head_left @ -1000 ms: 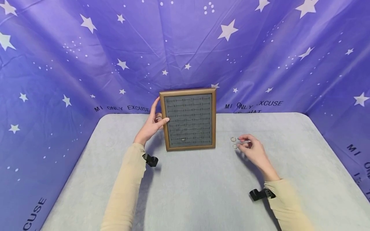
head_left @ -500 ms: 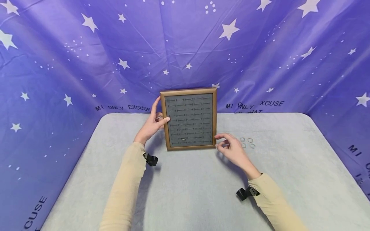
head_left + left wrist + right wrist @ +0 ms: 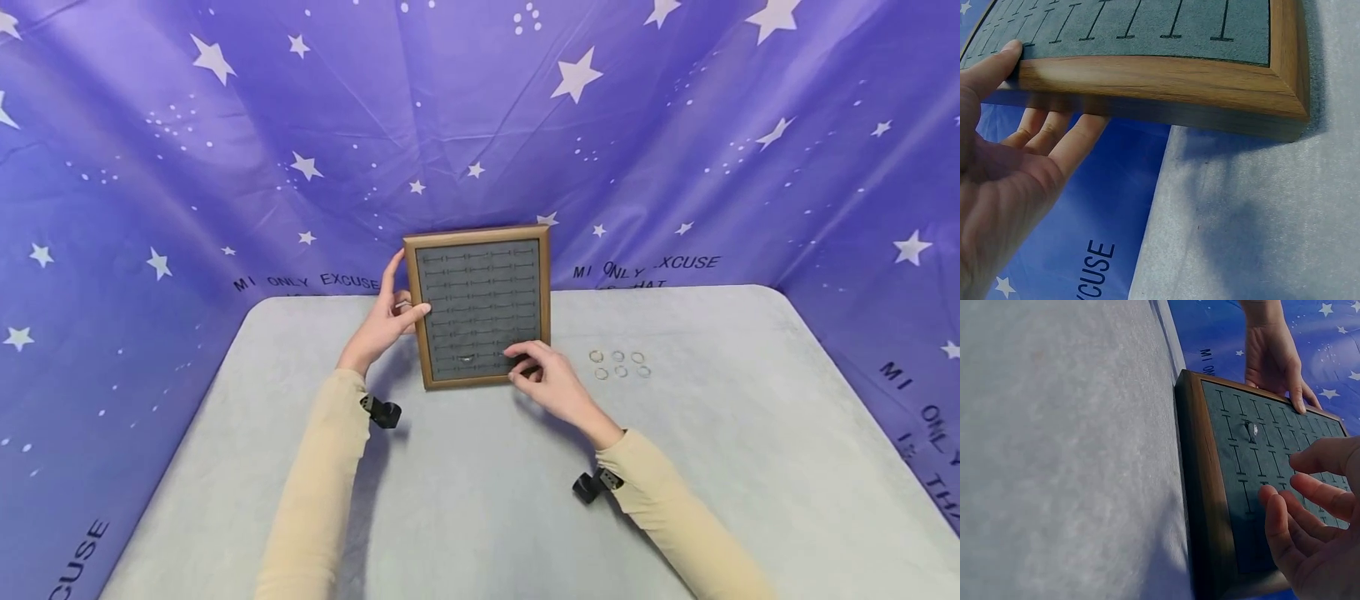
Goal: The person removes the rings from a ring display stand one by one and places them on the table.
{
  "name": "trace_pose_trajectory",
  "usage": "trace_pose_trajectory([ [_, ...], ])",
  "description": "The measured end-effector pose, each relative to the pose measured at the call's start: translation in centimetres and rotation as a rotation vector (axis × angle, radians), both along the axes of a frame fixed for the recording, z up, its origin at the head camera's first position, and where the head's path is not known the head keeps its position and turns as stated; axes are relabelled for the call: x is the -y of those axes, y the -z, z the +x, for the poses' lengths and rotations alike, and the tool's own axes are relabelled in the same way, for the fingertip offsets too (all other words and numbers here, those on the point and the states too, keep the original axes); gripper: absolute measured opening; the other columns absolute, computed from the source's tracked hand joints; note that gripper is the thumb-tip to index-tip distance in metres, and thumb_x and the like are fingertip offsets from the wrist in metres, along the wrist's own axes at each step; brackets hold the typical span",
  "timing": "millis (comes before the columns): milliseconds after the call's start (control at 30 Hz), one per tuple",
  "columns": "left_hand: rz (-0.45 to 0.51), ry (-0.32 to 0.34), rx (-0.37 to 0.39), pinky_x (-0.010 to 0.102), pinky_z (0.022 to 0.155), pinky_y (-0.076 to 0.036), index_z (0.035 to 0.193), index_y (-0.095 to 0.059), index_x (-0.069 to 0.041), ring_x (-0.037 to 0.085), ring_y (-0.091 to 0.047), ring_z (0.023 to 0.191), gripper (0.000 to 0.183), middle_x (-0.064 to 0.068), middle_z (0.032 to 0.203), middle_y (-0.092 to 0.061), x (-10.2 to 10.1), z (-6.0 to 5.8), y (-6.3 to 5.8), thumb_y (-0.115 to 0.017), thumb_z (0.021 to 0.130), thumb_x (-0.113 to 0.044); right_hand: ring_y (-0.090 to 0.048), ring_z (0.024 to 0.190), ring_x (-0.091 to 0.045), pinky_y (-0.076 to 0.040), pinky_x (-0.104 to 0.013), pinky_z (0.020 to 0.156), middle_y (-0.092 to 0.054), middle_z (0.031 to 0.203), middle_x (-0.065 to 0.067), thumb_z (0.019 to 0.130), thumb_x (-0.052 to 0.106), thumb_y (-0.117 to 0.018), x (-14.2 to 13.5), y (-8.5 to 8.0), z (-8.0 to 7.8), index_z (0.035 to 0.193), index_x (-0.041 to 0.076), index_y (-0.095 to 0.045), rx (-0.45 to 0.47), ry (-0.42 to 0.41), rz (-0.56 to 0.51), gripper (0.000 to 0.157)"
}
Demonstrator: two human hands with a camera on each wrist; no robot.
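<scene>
A wood-framed ring display board (image 3: 483, 287) with a dark grey slotted pad stands tilted up on the table in the head view. My left hand (image 3: 384, 327) grips its left side, thumb on the front edge and fingers behind, as the left wrist view also shows. One ring (image 3: 1251, 430) sits in a slot near the board's lower edge. My right hand (image 3: 551, 379) is in front of the board's lower right part, to the right of that ring. In the right wrist view its fingers (image 3: 1319, 456) are loosely bent and apart, with nothing seen between them.
Several loose rings (image 3: 618, 357) lie in two rows on the grey table (image 3: 480, 500), to the right of the board. A purple star-printed cloth (image 3: 480, 108) hangs behind and at both sides. Small black cameras sit on both wrists.
My right hand has moved left from beside the loose rings, past the board's right edge, to in front of its pad. My left hand keeps its grip, and the head view has shifted slightly.
</scene>
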State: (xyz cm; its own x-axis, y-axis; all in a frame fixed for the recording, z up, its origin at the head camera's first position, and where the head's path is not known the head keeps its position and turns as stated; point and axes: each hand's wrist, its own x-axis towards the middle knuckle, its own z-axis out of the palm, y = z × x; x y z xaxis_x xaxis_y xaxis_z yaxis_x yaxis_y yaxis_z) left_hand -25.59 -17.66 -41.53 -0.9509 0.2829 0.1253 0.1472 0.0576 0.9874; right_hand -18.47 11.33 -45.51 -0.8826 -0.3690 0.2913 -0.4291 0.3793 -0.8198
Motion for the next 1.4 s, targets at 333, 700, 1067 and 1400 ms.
trace_pose_trajectory([
  [333,0.018,0.014,0.021,0.025,0.056,-0.043,0.153,-0.005,-0.045,0.01,-0.035,0.065,0.092,0.005,0.081,-0.038,0.0,0.7,-1.1,-0.06,0.094,0.0,-0.064,0.083,-0.016,-0.053,-0.026,0.065,-0.062,0.108,-0.012,0.083,-0.004,-0.069,2.8,-0.6,-0.8,0.114,0.0,-0.065,-0.015,-0.055,0.039,0.032],
  [700,0.025,0.011,0.028,0.035,0.066,-0.055,0.15,-0.006,-0.051,0.013,-0.049,0.071,0.093,0.011,0.09,-0.05,-0.1,0.3,-0.1,-0.06,0.094,-0.001,-0.058,0.077,-0.012,-0.05,-0.025,0.066,-0.058,0.092,-0.002,0.083,0.003,-0.071,5.2,0.0,-1.1,0.11,0.003,-0.068,-0.067,-0.042,0.183,0.027],
  [1067,0.016,0.005,-0.007,0.031,0.062,-0.052,0.147,-0.01,-0.057,0.011,-0.043,0.067,0.091,0.009,0.087,-0.049,0.0,0.1,0.1,-0.063,0.094,-0.005,-0.047,0.066,-0.009,-0.04,-0.025,0.056,-0.05,0.076,0.004,0.085,0.007,-0.068,6.4,-0.1,-1.0,0.085,0.01,-0.065,-0.178,0.079,0.258,0.004],
  [1400,0.022,0.007,0.031,0.039,0.069,-0.055,0.151,-0.004,-0.05,0.014,-0.047,0.07,0.094,0.01,0.088,-0.047,0.1,0.1,0.0,-0.062,0.094,-0.003,-0.046,0.067,-0.009,-0.04,-0.022,0.056,-0.049,0.077,0.003,0.088,0.004,-0.064,5.4,-0.1,0.5,0.083,0.011,-0.062,-0.052,0.033,0.075,0.009],
])
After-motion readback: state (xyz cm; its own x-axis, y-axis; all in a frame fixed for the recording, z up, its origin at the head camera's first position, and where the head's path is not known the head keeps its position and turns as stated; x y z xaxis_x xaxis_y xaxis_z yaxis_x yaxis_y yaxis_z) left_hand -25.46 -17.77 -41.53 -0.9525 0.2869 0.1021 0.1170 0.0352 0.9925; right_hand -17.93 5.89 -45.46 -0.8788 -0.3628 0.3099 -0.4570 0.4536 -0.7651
